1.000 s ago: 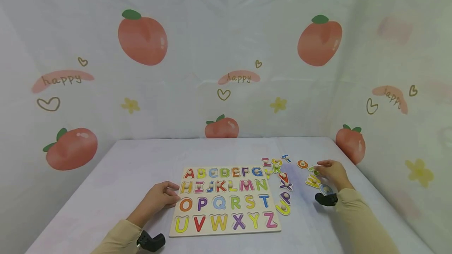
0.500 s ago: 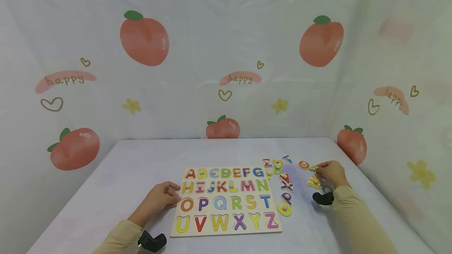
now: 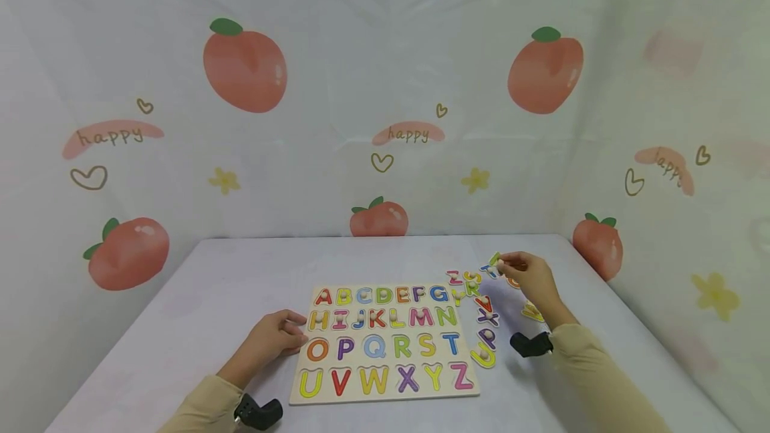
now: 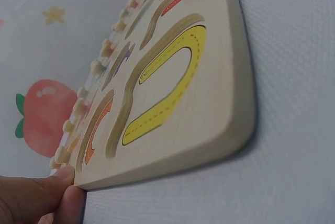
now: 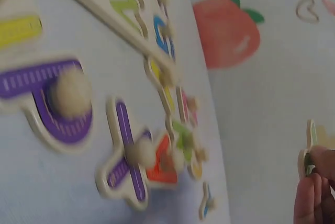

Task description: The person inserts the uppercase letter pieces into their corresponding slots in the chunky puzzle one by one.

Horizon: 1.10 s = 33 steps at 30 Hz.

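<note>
A wooden alphabet puzzle board point(image 3: 385, 399) lies on the table. Its top row and most of its second row hold knobbed letters. My left hand point(image 3: 269, 341) pinches the board's left edge between thumb and finger, as the left wrist view shows with the thumb point(image 4: 60, 177) at the edge. My right hand point(image 3: 532, 279) holds a small green letter piece point(image 3: 494, 258) raised above the loose letters at the back right; which letter it is cannot be read. In the right wrist view the green piece point(image 5: 310, 145) stands edge-on in the fingertips.
Several loose knobbed letters lie right of the board, among them a purple P point(image 3: 486, 337), a yellow U point(image 3: 483, 355), a purple X point(image 3: 488, 317) and a pink Z point(image 3: 454, 277). A yellow W point(image 3: 532, 311) lies under the right forearm. Patterned cloth walls surround the table.
My right hand has pinched the green letter piece, lifted it off the table and carried it left and away from me. The left hand has stayed at the board's edge.
</note>
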### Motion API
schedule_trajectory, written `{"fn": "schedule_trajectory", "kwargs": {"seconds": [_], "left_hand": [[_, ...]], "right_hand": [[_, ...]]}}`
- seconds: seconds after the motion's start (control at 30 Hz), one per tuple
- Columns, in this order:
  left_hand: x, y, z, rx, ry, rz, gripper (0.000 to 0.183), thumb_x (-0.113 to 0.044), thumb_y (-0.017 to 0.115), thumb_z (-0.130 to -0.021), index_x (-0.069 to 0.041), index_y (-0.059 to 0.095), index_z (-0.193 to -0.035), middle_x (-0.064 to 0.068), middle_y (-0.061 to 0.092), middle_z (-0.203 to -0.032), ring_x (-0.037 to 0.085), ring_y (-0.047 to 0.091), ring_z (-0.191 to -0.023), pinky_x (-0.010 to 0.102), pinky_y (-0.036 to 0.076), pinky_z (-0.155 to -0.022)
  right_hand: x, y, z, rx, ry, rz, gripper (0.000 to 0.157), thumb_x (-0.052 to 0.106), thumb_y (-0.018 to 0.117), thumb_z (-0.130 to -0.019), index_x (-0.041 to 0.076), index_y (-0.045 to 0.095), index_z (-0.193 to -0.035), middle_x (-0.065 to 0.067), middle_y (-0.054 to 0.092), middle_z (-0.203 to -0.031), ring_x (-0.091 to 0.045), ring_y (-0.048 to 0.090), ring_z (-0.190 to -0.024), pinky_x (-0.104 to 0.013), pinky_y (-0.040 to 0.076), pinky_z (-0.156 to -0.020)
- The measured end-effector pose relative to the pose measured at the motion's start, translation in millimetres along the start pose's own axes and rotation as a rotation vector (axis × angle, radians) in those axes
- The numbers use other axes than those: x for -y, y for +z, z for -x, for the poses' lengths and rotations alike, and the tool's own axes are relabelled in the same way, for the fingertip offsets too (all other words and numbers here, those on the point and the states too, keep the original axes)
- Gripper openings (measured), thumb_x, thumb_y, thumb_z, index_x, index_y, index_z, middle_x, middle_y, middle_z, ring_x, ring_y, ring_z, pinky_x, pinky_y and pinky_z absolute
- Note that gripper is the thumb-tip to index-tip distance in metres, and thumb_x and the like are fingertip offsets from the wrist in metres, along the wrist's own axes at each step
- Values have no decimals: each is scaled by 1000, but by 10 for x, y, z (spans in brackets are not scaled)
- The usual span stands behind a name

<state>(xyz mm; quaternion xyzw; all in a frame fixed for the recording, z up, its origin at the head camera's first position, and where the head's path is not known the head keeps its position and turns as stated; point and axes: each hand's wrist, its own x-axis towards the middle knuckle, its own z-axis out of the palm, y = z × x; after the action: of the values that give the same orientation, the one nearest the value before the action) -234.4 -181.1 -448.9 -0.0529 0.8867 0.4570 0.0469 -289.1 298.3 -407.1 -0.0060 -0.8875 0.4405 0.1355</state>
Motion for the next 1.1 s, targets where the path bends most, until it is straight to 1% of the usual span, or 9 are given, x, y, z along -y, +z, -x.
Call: {"fn": "schedule_trajectory", "kwargs": {"seconds": [0.1,0.2,0.23,0.4,0.57,0.63,0.7,0.83,1.1], "left_hand": [[0,2,2,0,2,7,38,-4,74,-80,4,61,-114,8,63,-83,14,58,-69,27,54,-62],[-2,3,4,0,1,8,38,-5,75,-80,4,61,-114,8,63,-83,14,58,-69,27,55,-62],[-1,2,3,0,1,6,38,-5,75,-80,4,61,-114,8,63,-83,14,58,-69,27,54,-62],[1,-1,5,-3,2,0,38,-4,74,-80,4,61,-114,7,63,-83,15,58,-70,26,54,-62],[-4,-1,14,-4,5,3,37,-3,74,-80,5,61,-114,7,63,-83,14,58,-69,26,54,-62],[-3,0,15,-5,7,-1,37,-3,74,-80,4,61,-114,7,63,-83,14,58,-69,26,54,-62],[0,1,12,-5,9,-4,37,-3,74,-80,4,61,-114,7,63,-83,14,58,-69,26,54,-62],[12,6,0,-8,10,-6,37,-4,74,-80,4,61,-114,6,63,-82,14,58,-68,26,53,-61],[20,11,-4,-6,8,1,37,-5,74,-80,4,61,-114,7,62,-83,14,58,-69,26,54,-61]], "right_hand": [[81,116,55,40,-40,-21,32,22,65,-93,-1,65,-115,-17,69,-104,-28,66,-93,-25,52,-74],[129,235,113,103,-61,-29,29,20,66,-92,-1,66,-113,-14,70,-100,-28,67,-91,-26,53,-75],[142,275,128,123,-59,-23,28,20,67,-91,0,66,-111,-12,70,-98,-26,67,-89,-23,52,-74],[178,467,189,228,-48,39,19,17,70,-89,5,69,-104,-3,69,-89,-14,62,-79,-22,50,-69],[174,614,233,299,-59,83,10,13,72,-86,10,70,-96,0,65,-84,-12,57,-74,-22,48,-63],[169,660,244,315,-70,97,9,13,73,-85,10,70,-93,1,63,-82,-11,55,-73,-21,48,-62],[158,702,250,335,-99,110,8,12,74,-84,9,70,-91,2,63,-80,-11,55,-72,-21,47,-61],[170,765,266,370,-130,133,8,13,74,-84,9,71,-90,3,62,-78,-10,54,-72,-20,47,-63],[238,811,299,433,-126,152,6,13,74,-84,9,72,-89,3,63,-78,-11,53,-71,-21,44,-65]]}}
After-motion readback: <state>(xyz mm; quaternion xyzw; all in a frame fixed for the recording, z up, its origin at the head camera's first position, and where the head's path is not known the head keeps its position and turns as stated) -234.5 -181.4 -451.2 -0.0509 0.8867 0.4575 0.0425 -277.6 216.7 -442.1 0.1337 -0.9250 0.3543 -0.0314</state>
